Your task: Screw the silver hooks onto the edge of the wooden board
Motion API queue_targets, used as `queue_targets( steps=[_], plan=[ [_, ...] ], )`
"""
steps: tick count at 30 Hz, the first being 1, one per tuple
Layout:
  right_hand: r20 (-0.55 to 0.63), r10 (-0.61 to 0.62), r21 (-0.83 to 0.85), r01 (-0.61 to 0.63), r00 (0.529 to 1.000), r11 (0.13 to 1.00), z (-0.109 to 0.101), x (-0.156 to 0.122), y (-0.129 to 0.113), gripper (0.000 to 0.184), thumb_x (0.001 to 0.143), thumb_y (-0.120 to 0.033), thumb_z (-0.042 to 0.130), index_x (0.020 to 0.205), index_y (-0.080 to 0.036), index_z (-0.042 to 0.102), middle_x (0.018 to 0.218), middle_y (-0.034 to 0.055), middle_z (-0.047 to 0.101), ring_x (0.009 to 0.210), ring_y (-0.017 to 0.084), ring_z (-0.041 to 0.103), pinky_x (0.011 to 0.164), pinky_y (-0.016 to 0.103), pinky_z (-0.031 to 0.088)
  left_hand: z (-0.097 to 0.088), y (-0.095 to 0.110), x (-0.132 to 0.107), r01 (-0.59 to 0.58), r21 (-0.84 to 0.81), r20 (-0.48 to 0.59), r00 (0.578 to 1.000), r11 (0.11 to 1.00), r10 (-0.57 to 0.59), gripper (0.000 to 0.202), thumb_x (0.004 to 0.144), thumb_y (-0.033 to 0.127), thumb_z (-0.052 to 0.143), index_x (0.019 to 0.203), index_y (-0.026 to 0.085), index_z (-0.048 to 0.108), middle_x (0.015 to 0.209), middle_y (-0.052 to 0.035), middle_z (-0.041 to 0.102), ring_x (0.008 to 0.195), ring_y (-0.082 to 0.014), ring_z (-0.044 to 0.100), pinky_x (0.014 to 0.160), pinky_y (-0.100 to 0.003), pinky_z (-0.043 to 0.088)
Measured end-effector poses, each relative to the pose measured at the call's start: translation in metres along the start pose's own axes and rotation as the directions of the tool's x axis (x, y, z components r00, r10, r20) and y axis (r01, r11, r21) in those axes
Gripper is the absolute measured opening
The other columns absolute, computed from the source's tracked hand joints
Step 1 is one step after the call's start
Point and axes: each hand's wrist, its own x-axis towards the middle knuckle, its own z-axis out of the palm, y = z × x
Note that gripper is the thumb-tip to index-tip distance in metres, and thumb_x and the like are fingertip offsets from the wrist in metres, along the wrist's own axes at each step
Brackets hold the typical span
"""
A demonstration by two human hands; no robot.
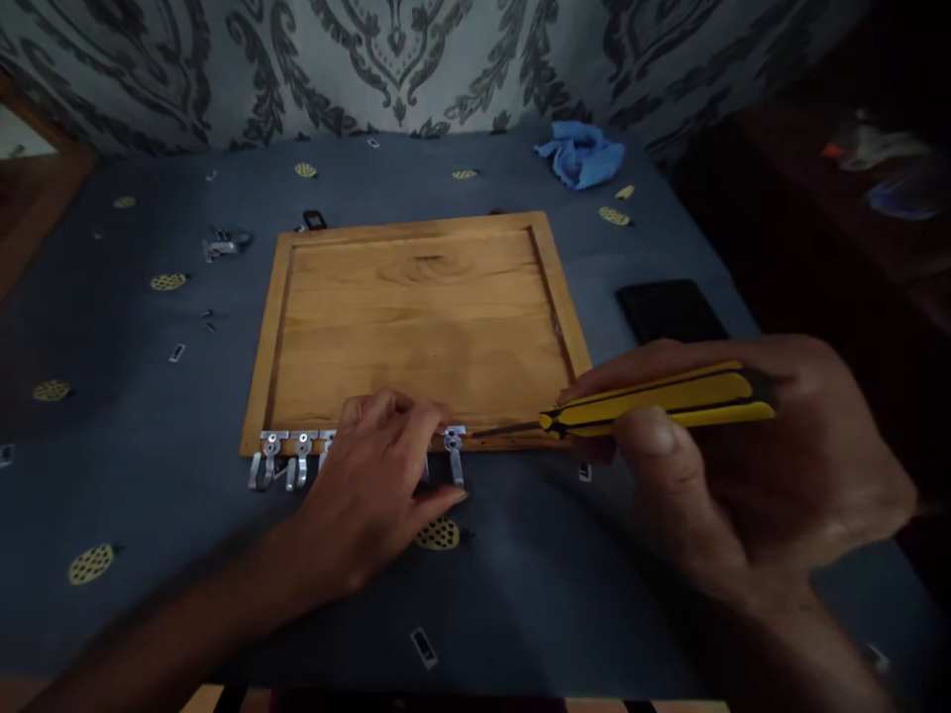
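Note:
A framed wooden board (pixel 416 317) lies on the table, with a row of metal hooks (pixel 301 456) screwed along its near edge. My left hand (pixel 378 470) rests over that edge, its bent fingers on the frame and its thumb by the lower end of the rightmost hook (pixel 454 456). The palm hides the hooks in the middle. My right hand (pixel 713 465) grips a yellow and black screwdriver (pixel 661 399), held nearly level. The screwdriver's tip points left, close to the rightmost hook; whether it touches the frame I cannot tell. Small dark holes show in the edge to the right.
Loose metal hooks (pixel 225 244) and small screws (pixel 208 319) lie left of the board. A blue cloth (pixel 581 154) sits at the back right, and a flat black object (pixel 673 309) lies to the right. A patterned curtain (pixel 401 64) hangs behind the blue tablecloth (pixel 185 426).

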Motion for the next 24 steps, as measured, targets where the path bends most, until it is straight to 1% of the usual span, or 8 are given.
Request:
queue_targets(
  steps=[2,3,7,11,13,16,20,24],
  plan=[
    [0.019,-0.047,-0.049,0.048,0.999,0.998,0.002,0.001,-0.001,0.015,0.087,-0.025,0.063,0.102,-0.028,0.063,0.085,0.0,0.068,0.061,0.017,0.064,0.053,0.036,0.051,0.0,-0.001,0.0,-0.013,0.004,-0.001,1.0,1.0,0.013,0.044,0.077,0.028,0.08,0.111,0.022,0.053,0.107,-0.004,0.066,0.102,-0.0273,0.056,0.088,-0.042,0.044],
    [0.042,-0.046,-0.058,0.048,0.998,0.997,0.002,0.0,-0.001,0.014,0.088,-0.026,0.062,0.102,-0.029,0.063,0.085,0.0002,0.068,0.061,0.017,0.065,0.053,0.036,0.051,0.0,-0.001,0.001,-0.021,0.007,-0.002,1.0,1.0,0.021,0.044,0.077,0.029,0.081,0.11,0.022,0.053,0.106,-0.004,0.066,0.101,-0.0272,0.056,0.087,-0.042,0.044],
    [0.112,0.052,-0.012,-0.051,0.992,0.999,0.002,-0.001,-0.001,0.01,0.089,-0.032,0.063,0.097,-0.027,0.065,0.086,0.0026,0.07,0.062,0.018,0.066,0.053,0.034,0.051,-0.001,-0.001,0.001,-0.04,0.025,-0.005,0.999,0.999,0.04,0.041,0.079,0.03,0.079,0.109,0.022,0.053,0.101,-0.0037,0.066,0.098,-0.0276,0.057,0.084,-0.043,0.044],
    [0.135,0.023,0.002,-0.024,0.991,1.0,0.002,0.003,-0.002,0.009,0.088,-0.031,0.064,0.095,-0.026,0.065,0.084,0.0004,0.071,0.059,0.014,0.066,0.054,0.028,0.053,-0.001,-0.001,0.001,-0.024,0.028,-0.023,0.999,0.999,0.025,0.039,0.077,0.027,0.079,0.106,0.022,0.053,0.101,-0.0039,0.067,0.098,-0.028,0.058,0.084,-0.044,0.045],
    [0.187,0.021,0.034,-0.028,0.982,0.999,0.003,0.007,-0.002,0.009,0.088,-0.032,0.063,0.092,-0.024,0.065,0.079,0.001,0.07,0.057,0.014,0.065,0.053,0.027,0.053,0.0,-0.001,0.002,-0.014,0.025,-0.026,1.0,1.0,0.015,0.04,0.076,0.026,0.08,0.105,0.023,0.053,0.101,-0.0038,0.068,0.099,-0.0283,0.059,0.085,-0.045,0.045],
    [0.275,0.018,0.059,-0.036,0.961,0.998,0.005,0.012,-0.001,0.015,0.089,-0.034,0.059,0.085,-0.022,0.065,0.072,0.001,0.067,0.053,0.013,0.063,0.05,0.026,0.052,-0.001,-0.001,0.002,-0.016,0.019,-0.027,1.0,1.0,0.017,0.04,0.076,0.026,0.079,0.105,0.023,0.052,0.103,-0.0039,0.068,0.101,-0.0286,0.059,0.086,-0.046,0.045],
    [0.243,-0.019,0.036,0.01,0.97,0.999,0.007,0.011,-0.001,0.017,0.092,-0.038,0.055,0.087,-0.023,0.061,0.065,-0.0035,0.061,0.047,0.01,0.056,0.046,0.025,0.045,-0.003,0.0,0.001,-0.028,0.028,-0.028,0.999,0.999,0.029,0.039,0.079,0.028,0.078,0.106,0.024,0.05,0.103,-0.0039,0.067,0.099,-0.028,0.058,0.084,-0.045,0.045],
    [0.259,-0.092,0.021,0.09,0.961,0.996,0.008,0.011,-0.003,0.013,0.097,-0.034,0.052,0.088,-0.025,0.056,0.064,-0.0056,0.057,0.049,0.01,0.054,0.048,0.023,0.046,-0.002,0.0,0.0,0.003,0.04,-0.033,0.999,0.999,-0.002,0.04,0.078,0.029,0.079,0.106,0.025,0.05,0.104,-0.0043,0.063,0.099,-0.027,0.056,0.085,-0.043,0.046]
  ],
)
